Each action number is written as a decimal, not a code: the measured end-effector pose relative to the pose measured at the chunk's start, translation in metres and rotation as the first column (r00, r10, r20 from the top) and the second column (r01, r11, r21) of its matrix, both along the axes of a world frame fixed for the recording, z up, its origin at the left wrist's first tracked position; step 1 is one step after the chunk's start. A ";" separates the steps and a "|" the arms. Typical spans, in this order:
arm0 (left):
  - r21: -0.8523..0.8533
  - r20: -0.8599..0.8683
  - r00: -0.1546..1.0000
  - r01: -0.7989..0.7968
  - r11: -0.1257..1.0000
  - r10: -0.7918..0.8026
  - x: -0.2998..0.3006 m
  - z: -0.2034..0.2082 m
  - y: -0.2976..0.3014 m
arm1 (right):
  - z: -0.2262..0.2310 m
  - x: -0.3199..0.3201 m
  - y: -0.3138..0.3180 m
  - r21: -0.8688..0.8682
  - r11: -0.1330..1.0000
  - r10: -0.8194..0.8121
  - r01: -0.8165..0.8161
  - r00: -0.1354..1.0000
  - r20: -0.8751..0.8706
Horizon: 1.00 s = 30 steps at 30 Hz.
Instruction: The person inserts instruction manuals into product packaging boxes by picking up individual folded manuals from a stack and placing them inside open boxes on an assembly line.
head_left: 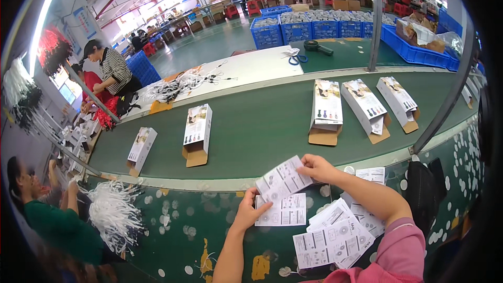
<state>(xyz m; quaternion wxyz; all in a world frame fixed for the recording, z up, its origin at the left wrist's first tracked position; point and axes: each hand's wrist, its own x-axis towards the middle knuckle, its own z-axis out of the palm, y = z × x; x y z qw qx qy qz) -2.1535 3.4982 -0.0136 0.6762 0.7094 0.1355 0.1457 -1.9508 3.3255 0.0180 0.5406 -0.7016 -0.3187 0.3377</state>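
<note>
Two printed white leaflets are in front of me above the near green worktop. My right hand (317,169) pinches the right corner of the upper leaflet (284,178), which is tilted. My left hand (248,211) is closed at the left edge of the lower leaflet (288,210), thumb on top; the upper leaflet's left end reaches close to its fingers. Beside and under my right forearm lies a loose pile of similar leaflets (332,242), partly overlapping. Another leaflet (371,174) shows behind that forearm.
Beyond a pale rail, a green conveyor belt (251,136) carries several open-ended boxes, such as a printed box (327,105). A bundle of white cables (112,212) lies at left near a person in green (57,230). A black bag (422,191) sits at right; metal posts (443,105) rise beside the belt.
</note>
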 end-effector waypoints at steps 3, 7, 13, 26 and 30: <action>0.082 -0.042 0.988 0.153 0.985 -0.150 -0.011 0.012 0.018 | -0.013 0.005 0.016 0.093 0.981 -0.178 0.170 0.980 0.084; 0.213 -0.116 0.978 0.192 0.958 -0.171 -0.023 0.012 0.040 | -0.006 -0.002 0.033 0.147 0.952 -0.268 0.270 0.963 -0.033; 0.239 -0.082 0.991 0.125 0.963 -0.108 -0.030 0.015 0.058 | -0.006 -0.012 0.054 0.176 0.942 -0.285 0.287 0.958 -0.040; -0.006 -0.047 0.990 -0.131 0.991 0.131 -0.052 -0.005 0.103 | -0.008 -0.036 0.101 0.184 0.939 -0.285 0.292 0.956 -0.066; -0.052 0.004 0.992 -0.129 0.990 0.130 -0.059 -0.005 0.114 | -0.004 -0.044 0.110 0.156 0.915 -0.361 0.373 0.927 -0.098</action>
